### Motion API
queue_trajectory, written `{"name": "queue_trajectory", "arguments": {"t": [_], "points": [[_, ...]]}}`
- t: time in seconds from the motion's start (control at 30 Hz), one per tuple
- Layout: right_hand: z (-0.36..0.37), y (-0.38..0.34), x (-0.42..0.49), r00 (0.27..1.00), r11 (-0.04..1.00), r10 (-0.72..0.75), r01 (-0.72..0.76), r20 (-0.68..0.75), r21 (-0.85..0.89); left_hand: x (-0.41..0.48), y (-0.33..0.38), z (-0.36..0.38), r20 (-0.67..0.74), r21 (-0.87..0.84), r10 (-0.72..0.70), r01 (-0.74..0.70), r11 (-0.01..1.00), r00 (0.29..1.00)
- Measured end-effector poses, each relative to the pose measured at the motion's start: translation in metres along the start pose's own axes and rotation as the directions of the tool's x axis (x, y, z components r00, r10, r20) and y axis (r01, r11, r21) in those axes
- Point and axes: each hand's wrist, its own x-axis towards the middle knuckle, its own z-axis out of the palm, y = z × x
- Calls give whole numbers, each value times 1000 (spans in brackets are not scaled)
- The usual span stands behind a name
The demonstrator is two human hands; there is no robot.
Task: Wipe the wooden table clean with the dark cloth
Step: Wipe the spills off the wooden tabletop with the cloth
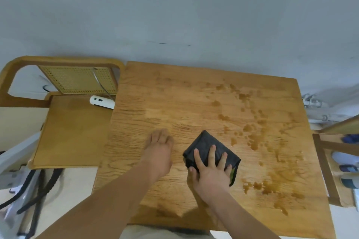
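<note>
My right hand point(210, 173) lies nearest the lens, its grip released, fingers spread and pressed flat on the folded dark cloth point(210, 149), which sits on the table point(174, 103) near the front, right of centre. My left hand point(160, 153) rests open and flat on bare wood just left of the cloth, grasping nothing. Wet brown blotches point(252, 137) spread across the table's right side; a wooden chair point(64, 122) stands at its left edge.

Grey wall point(174, 6), cane-backed chair point(77, 79)
</note>
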Motion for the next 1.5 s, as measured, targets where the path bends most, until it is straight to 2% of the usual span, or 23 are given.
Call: {"name": "queue_trajectory", "arguments": {"t": [0.1,0.3,0.4,0.5,0.57,0.67,0.87,1.03,1.13,1.2,1.3,1.4,1.5], "points": [[-16,-7,19,1000,999,-18,17,-13,-36,20,-16,-9,-39,-10,32,-32,999,999],[-63,1,71,993,990,-116,117,14,-85,63,-27,-37,-22,28,41,-40,999,999],[-94,5,102,991,989,-122,125,46,-74,92,-27,-57,-41,37,-6,8,999,999],[-125,10,136,992,990,-112,116,55,-77,120,-25,-74,-51,-55,-65,63,997,997],[-145,12,159,993,991,-110,113,47,-68,135,-22,-78,-18,-122,-119,116,986,993],[-165,11,189,992,989,-126,127,22,-70,146,-19,-76,42,-83,-148,151,985,988],[-142,18,173,973,962,-228,220,-31,-163,147,-11,-80,110,-50,-186,193,980,976],[-125,33,142,933,897,-353,360,72,-256,152,-8,-86,140,-28,-207,212,977,968],[-146,40,160,914,863,-398,403,81,-303,155,-8,-87,153,-27,-219,225,974,964],[-168,38,187,922,874,-383,379,49,-303,157,-8,-88,151,-24,-220,226,974,964],[-199,26,230,954,944,-291,274,-73,-184,156,-7,-87,160,-13,-222,227,974,962],[-214,15,250,973,970,-223,215,-53,-114,151,-8,-86,148,-20,-225,231,973,963],[-201,21,234,969,961,-245,238,-33,-141,149,-7,-85,153,-37,-227,235,971,962]]}}
